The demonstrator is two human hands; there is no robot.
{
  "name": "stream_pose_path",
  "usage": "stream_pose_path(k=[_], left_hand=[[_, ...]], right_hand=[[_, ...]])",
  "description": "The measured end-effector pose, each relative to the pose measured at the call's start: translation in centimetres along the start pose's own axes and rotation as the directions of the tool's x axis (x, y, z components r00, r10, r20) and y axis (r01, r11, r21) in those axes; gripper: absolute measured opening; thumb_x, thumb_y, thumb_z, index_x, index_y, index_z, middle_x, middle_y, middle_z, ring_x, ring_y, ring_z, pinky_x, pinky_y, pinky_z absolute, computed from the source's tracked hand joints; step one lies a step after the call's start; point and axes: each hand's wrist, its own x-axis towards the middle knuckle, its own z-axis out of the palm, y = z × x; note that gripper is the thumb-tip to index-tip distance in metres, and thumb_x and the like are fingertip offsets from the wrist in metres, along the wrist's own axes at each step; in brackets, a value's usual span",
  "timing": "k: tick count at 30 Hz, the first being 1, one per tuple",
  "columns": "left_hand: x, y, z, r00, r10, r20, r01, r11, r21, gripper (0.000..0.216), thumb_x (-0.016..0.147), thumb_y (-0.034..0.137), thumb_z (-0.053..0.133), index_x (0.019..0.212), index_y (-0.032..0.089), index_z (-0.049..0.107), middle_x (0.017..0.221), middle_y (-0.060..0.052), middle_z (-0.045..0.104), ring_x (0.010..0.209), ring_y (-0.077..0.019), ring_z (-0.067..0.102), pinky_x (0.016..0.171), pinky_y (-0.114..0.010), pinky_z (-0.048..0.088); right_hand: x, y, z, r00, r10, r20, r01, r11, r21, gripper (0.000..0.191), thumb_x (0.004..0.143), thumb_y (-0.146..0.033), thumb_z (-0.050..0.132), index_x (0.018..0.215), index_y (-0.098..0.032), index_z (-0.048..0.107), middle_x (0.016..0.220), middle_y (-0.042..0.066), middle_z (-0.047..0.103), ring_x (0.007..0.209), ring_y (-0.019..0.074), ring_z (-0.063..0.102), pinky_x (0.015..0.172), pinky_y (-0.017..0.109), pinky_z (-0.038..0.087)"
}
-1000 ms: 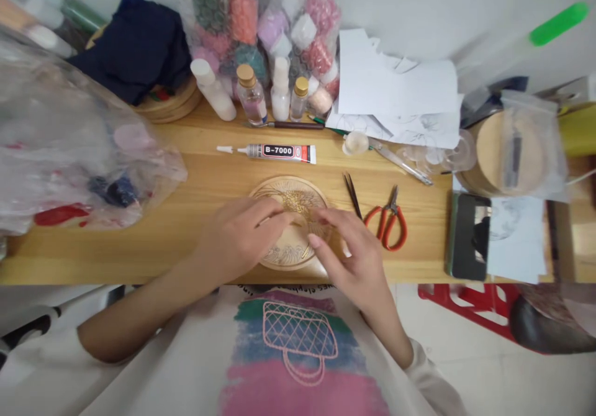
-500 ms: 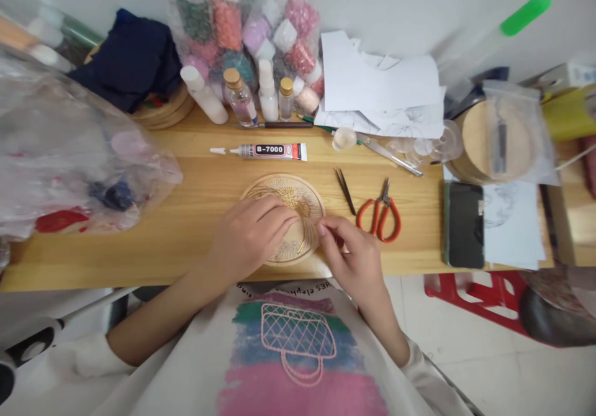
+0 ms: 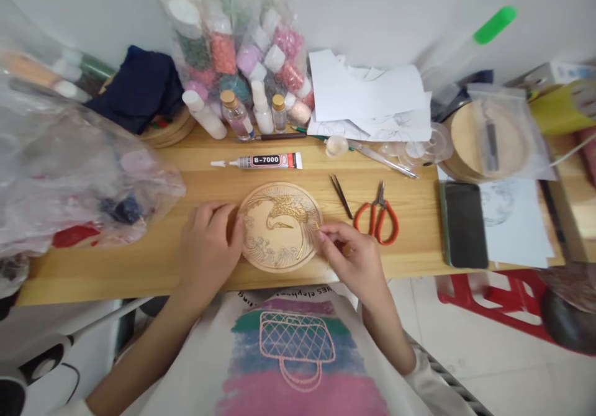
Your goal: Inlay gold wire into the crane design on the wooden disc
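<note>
A round wooden plaque lies on the table in front of me, printed with line waves and a long-beaked bird. Gold wire covers part of the bird, and a short gold strand lies low on its right side. My left hand grips the plaque's left rim, its thumb against the edge and its fingers bent. At the right rim, my right hand pinches a thin gold wire between thumb and forefinger. Its loose end hangs below the fingers.
Black tweezers and red-handled pliers lie right of the plaque. Behind it are a B-7000 glue tube, small bottles and paper sheets. A phone lies far right, a plastic bag far left.
My left hand has moved left from over the plaque to its left rim, uncovering the bird. The right hand stays by the right rim with the wire. The camera view has shifted slightly.
</note>
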Motion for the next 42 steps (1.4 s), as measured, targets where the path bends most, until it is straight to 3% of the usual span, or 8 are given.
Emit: stream_pose_path(k=[4,8,15,20,24,29,35,42], left_hand=[[-0.4,-0.9,0.2,0.994,0.004,0.111,0.002,0.999,-0.050,0.030,0.098,0.031,0.040,0.107,0.018,0.066,0.103,-0.012,0.065,0.098,-0.0293,0.063,0.086,-0.045,0.053],[1.5,-1.3,0.7,0.991,0.085,0.101,-0.078,0.995,-0.069,0.031,0.098,0.027,0.040,0.109,0.017,0.067,0.101,-0.012,0.064,0.095,-0.0284,0.062,0.082,-0.042,0.053],[7.7,-1.7,3.6,0.937,0.331,0.114,-0.311,0.937,-0.162,0.027,0.095,0.027,0.044,0.098,0.023,0.070,0.091,-0.006,0.064,0.083,-0.0226,0.059,0.073,-0.035,0.049],[9.9,1.2,3.0,0.887,0.444,0.123,-0.425,0.892,-0.155,0.031,0.101,0.030,0.041,0.100,0.017,0.069,0.094,-0.007,0.064,0.085,-0.0207,0.057,0.077,-0.036,0.049],[8.1,4.3,-0.3,0.851,0.504,0.146,-0.462,0.852,-0.247,0.031,0.103,0.034,0.042,0.093,0.018,0.066,0.093,-0.004,0.067,0.089,-0.0195,0.060,0.081,-0.035,0.049],[3.3,6.6,-3.1,0.735,0.525,0.429,-0.263,0.804,-0.533,0.034,0.100,0.040,0.052,0.077,0.019,0.064,0.068,0.002,0.064,0.062,-0.0139,0.057,0.060,-0.028,0.041],[1.2,6.6,-2.6,0.772,0.409,0.486,-0.096,0.831,-0.548,0.023,0.091,0.037,0.067,0.076,0.020,0.065,0.067,0.003,0.068,0.062,-0.0145,0.062,0.060,-0.028,0.044],[1.1,6.6,-2.5,0.778,0.415,0.471,-0.153,0.853,-0.498,0.022,0.089,0.017,0.058,0.067,0.020,0.061,0.058,0.004,0.063,0.052,-0.0139,0.057,0.050,-0.028,0.037]], right_hand=[[-0.2,0.7,-0.1,0.993,0.121,-0.009,-0.119,0.983,0.143,0.015,0.087,-0.034,0.062,0.092,-0.020,0.063,0.060,-0.001,0.070,0.051,0.0111,0.062,0.052,0.021,0.047],[-0.5,0.6,-0.3,0.979,0.200,0.039,-0.203,0.935,0.289,0.021,0.082,-0.040,0.065,0.080,-0.019,0.060,0.062,0.001,0.069,0.048,0.0103,0.058,0.046,0.021,0.045],[-1.9,0.5,0.0,0.964,0.221,0.148,-0.249,0.945,0.210,0.025,0.082,-0.035,0.060,0.064,-0.019,0.055,0.051,-0.004,0.054,0.044,0.0076,0.045,0.043,0.020,0.035],[-2.7,0.1,1.1,0.975,0.215,0.058,-0.222,0.957,0.189,0.028,0.080,-0.031,0.056,0.056,-0.020,0.048,0.046,-0.006,0.044,0.042,0.0067,0.038,0.042,0.020,0.029],[-2.8,-0.5,1.8,0.977,0.207,-0.054,-0.196,0.968,0.156,0.022,0.075,-0.026,0.057,0.056,-0.020,0.048,0.047,-0.007,0.043,0.044,0.0059,0.037,0.045,0.020,0.030],[-2.3,-0.6,2.1,0.983,0.131,-0.127,-0.123,0.990,0.073,0.030,0.082,-0.029,0.058,0.055,-0.019,0.049,0.049,-0.006,0.045,0.046,0.0059,0.040,0.047,0.020,0.031],[-1.8,-0.3,2.3,0.986,0.139,-0.097,-0.133,0.989,0.065,0.034,0.085,-0.030,0.057,0.054,-0.020,0.047,0.048,-0.007,0.043,0.046,0.0063,0.039,0.047,0.021,0.031],[-1.7,-0.4,2.3,0.983,0.146,-0.114,-0.138,0.988,0.073,0.032,0.085,-0.030,0.058,0.056,-0.019,0.050,0.049,-0.006,0.046,0.046,0.0064,0.041,0.047,0.021,0.033]])
